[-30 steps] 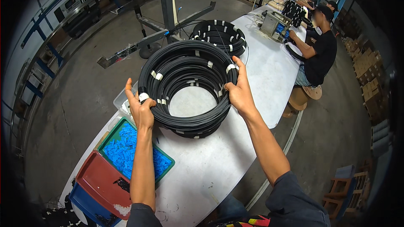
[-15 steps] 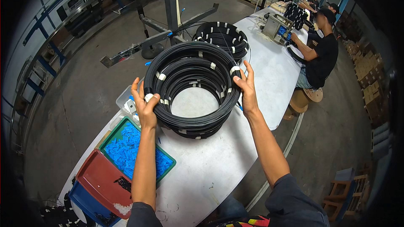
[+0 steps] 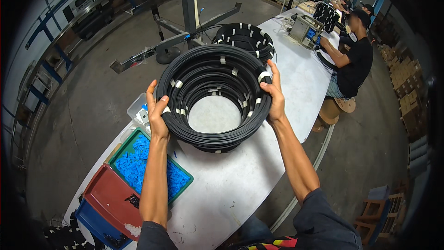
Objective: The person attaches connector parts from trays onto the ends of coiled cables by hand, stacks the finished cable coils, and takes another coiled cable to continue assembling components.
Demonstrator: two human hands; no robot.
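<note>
Between my hands is a thick coil of black cable (image 3: 210,133), bound with white tape bands. My left hand (image 3: 158,113) grips its left side, thumb on top by a white band. On the right side, my right hand (image 3: 274,95) holds the rim, its thumb beside another white band and its index finger raised. Below it on the white table (image 3: 215,113) stand more black coils (image 3: 203,83), stacked in a ring; the bare tabletop shows through the centre. Whether the held coil touches the stack is hidden.
Another taped coil stack (image 3: 245,37) stands just beyond. At left are a green tray (image 3: 188,183) of blue pieces, a red tray (image 3: 104,187), a blue tray (image 3: 92,217) and a clear box (image 3: 136,109). A seated co-worker (image 3: 354,55) works by a grey machine (image 3: 301,31). A metal post (image 3: 188,4) rises behind.
Both hands have shifted the top coil slightly, and it now appears larger, as if raised toward me. My right hand has moved a little to the right. Both grips stay on the coil.
</note>
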